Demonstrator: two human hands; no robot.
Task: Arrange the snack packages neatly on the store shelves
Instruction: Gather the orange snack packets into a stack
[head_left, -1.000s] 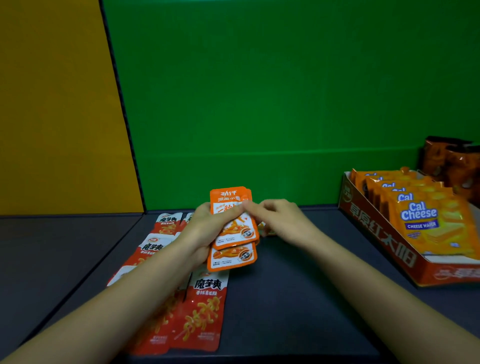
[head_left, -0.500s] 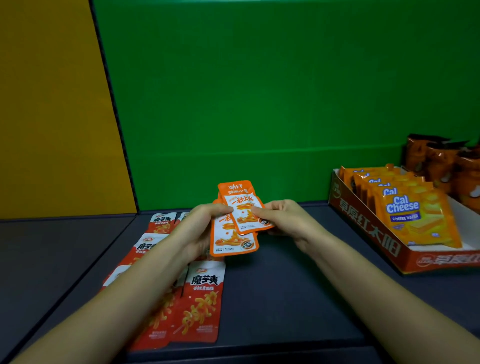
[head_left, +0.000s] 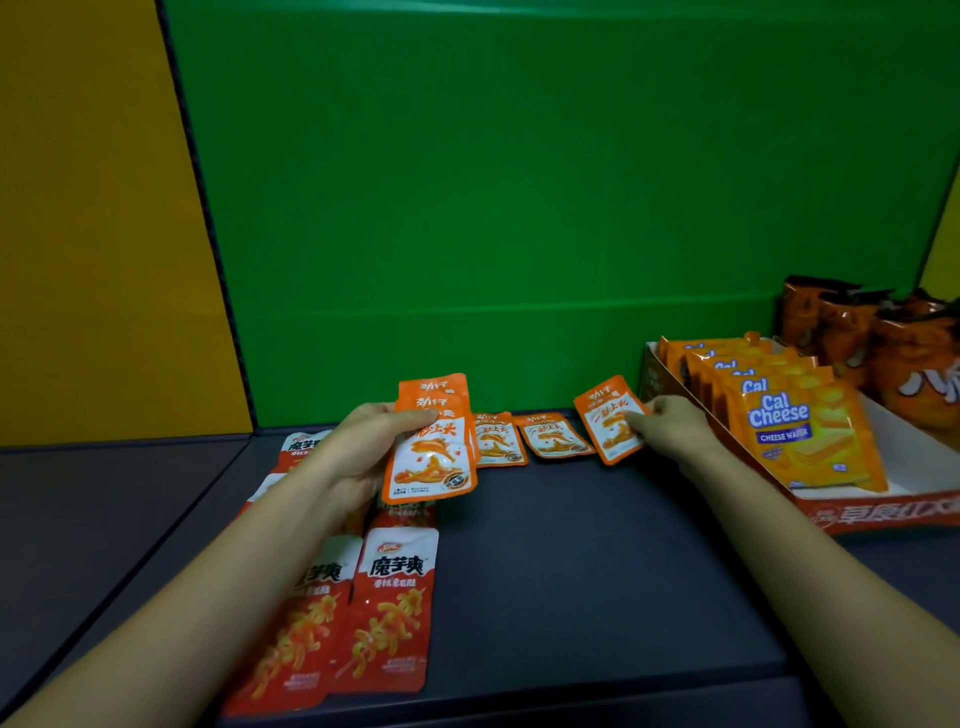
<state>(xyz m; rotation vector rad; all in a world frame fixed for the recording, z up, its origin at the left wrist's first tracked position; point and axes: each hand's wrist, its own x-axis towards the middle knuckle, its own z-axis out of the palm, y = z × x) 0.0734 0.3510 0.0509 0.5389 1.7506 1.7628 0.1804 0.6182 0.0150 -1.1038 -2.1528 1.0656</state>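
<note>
Right fingers (head_left: 638, 417) pinch orange fish-print packet (head_left: 605, 423); left hand (head_left: 358, 452) grips stack (head_left: 434, 460).

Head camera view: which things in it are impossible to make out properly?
All in the head view:
- Orange packet stack in the left hand: count hidden behind the front packet.
- Red konjac packets: several covered by the left forearm.
- Dark orange bags: cut off by the right edge, print blurred.
- Single orange packet pinched by the right hand: small print too tiny to read.
</note>
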